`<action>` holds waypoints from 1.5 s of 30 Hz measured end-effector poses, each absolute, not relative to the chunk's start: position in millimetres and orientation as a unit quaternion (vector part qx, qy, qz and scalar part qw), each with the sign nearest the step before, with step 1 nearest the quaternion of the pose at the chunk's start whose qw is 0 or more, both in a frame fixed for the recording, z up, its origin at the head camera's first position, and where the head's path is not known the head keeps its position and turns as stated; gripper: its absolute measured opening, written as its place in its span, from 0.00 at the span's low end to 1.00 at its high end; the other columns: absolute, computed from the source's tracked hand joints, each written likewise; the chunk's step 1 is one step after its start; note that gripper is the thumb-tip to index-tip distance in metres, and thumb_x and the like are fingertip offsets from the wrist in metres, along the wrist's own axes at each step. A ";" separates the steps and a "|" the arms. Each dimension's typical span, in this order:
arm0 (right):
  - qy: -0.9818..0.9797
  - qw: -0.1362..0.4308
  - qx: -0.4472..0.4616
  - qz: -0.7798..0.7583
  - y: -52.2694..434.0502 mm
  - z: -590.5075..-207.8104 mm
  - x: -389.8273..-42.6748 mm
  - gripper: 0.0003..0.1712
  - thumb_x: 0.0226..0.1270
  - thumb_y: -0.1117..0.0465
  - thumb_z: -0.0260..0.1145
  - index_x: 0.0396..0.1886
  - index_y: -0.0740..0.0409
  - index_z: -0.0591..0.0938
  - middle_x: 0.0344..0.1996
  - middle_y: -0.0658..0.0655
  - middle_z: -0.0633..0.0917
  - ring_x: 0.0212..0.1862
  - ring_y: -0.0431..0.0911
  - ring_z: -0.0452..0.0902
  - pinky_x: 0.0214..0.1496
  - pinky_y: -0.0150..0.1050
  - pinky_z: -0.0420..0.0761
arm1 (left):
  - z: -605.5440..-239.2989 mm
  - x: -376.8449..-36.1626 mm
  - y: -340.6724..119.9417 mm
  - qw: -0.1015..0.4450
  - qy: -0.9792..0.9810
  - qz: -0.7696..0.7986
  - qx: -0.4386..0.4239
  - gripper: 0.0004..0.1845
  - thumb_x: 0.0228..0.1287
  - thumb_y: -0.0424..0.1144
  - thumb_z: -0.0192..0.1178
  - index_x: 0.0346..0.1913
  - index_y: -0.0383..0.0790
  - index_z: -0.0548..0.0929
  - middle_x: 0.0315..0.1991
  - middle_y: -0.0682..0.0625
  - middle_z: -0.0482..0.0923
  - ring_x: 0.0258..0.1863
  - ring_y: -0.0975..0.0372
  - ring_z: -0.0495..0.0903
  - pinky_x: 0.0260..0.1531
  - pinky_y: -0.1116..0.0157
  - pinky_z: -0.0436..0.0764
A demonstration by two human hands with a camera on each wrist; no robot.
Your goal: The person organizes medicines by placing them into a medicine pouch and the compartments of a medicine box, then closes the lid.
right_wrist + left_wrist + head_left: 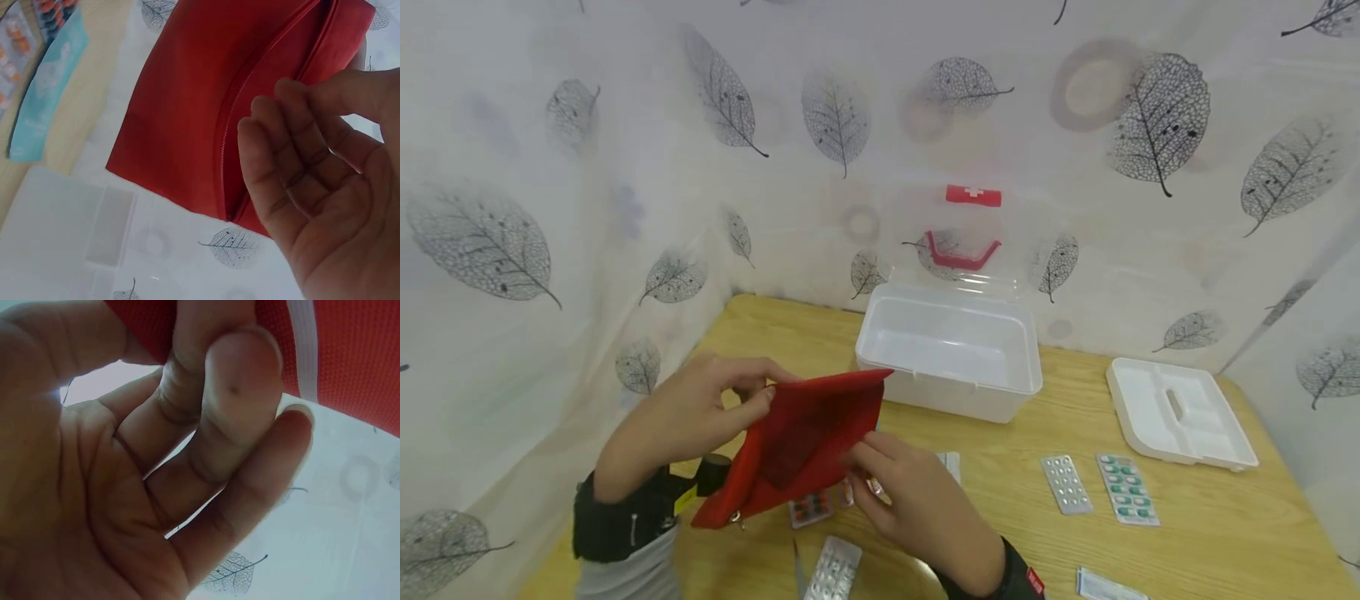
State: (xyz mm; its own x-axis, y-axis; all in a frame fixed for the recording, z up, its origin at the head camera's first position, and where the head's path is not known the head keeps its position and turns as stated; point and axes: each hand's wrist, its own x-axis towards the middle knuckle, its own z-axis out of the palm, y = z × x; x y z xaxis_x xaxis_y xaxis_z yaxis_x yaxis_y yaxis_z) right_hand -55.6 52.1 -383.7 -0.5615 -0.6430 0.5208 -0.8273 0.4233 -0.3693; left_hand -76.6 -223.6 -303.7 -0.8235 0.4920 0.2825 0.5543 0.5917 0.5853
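Two hands on red pouch (805, 442): left hand (692, 417) pinches edge, right hand (910, 492) fingertips steady it; I'd say pouch could slip onto blister packs (816, 507).

- Staged tabletop booth, not a real room: leaf-print sheet (625, 167) hung around the wooden table (1225, 517).
- First-aid box (951, 350) at the table's back edge; blister packs (1066, 483) in front of it.
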 end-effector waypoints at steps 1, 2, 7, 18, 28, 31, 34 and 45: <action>-0.836 0.149 0.433 0.301 55.2 -385.3 -55.6 0.10 0.63 0.66 0.70 0.42 0.49 0.84 0.36 0.41 0.83 0.37 0.31 0.77 0.38 0.23 0.76 | -303.6 -77.0 -223.7 0.046 -0.891 -0.345 -0.293 0.18 0.64 0.25 0.57 0.47 0.49 0.88 0.22 0.69 0.78 0.26 0.72 0.79 0.21 0.69 0.75; -0.842 0.151 0.425 0.295 58.1 -387.2 -55.8 0.09 0.62 0.66 0.70 0.40 0.48 0.83 0.34 0.40 0.83 0.35 0.30 0.76 0.36 0.22 0.75 | -303.4 -77.4 -223.9 0.046 -0.890 -0.346 -0.292 0.18 0.64 0.25 0.57 0.47 0.49 0.88 0.23 0.69 0.78 0.26 0.72 0.78 0.20 0.69 0.73; -0.874 0.148 0.383 0.260 73.1 -395.8 -56.4 0.08 0.59 0.65 0.71 0.33 0.47 0.82 0.28 0.39 0.82 0.30 0.29 0.75 0.29 0.24 0.72 | -302.0 -79.4 -225.7 0.037 -0.893 -0.349 -0.281 0.19 0.64 0.24 0.57 0.49 0.50 0.87 0.22 0.66 0.77 0.22 0.71 0.74 0.15 0.71 0.66; -0.914 0.112 0.336 0.198 110.8 -421.9 -60.3 0.13 0.52 0.61 0.78 0.36 0.50 0.83 0.30 0.43 0.79 0.32 0.36 0.75 0.28 0.31 0.73 | -302.7 -82.8 -221.6 0.021 -0.891 -0.360 -0.277 0.20 0.64 0.23 0.55 0.51 0.45 0.87 0.20 0.65 0.77 0.24 0.68 0.79 0.14 0.70 0.66; -0.934 0.068 0.323 0.137 119.8 -451.6 -67.3 0.30 0.42 0.57 0.84 0.47 0.57 0.82 0.45 0.53 0.80 0.44 0.48 0.76 0.36 0.40 0.76 | -302.7 -84.3 -219.8 0.019 -0.890 -0.360 -0.280 0.20 0.64 0.23 0.55 0.52 0.46 0.87 0.20 0.65 0.76 0.23 0.69 0.78 0.17 0.70 0.68; -0.937 0.071 0.321 0.120 119.2 -456.8 -66.5 0.29 0.41 0.62 0.83 0.46 0.55 0.82 0.44 0.52 0.79 0.43 0.48 0.76 0.34 0.39 0.74 | -303.9 -84.7 -218.8 0.016 -0.886 -0.364 -0.287 0.20 0.64 0.24 0.55 0.53 0.45 0.87 0.21 0.65 0.77 0.22 0.70 0.77 0.16 0.70 0.67; -0.942 0.068 0.309 0.109 118.5 -460.6 -66.7 0.27 0.41 0.70 0.79 0.45 0.55 0.81 0.43 0.52 0.79 0.43 0.47 0.75 0.32 0.37 0.72 | -304.8 -85.1 -218.1 0.016 -0.884 -0.366 -0.290 0.20 0.65 0.24 0.55 0.53 0.45 0.87 0.21 0.66 0.76 0.21 0.71 0.75 0.15 0.71 0.66; -0.941 0.102 0.301 0.113 116.0 -469.8 -72.2 0.19 0.46 0.66 0.75 0.41 0.53 0.83 0.30 0.48 0.76 0.30 0.46 0.75 0.24 0.36 0.70 | -306.3 -86.4 -220.3 0.018 -0.886 -0.360 -0.293 0.19 0.66 0.24 0.55 0.52 0.45 0.87 0.21 0.67 0.76 0.23 0.71 0.78 0.17 0.69 0.71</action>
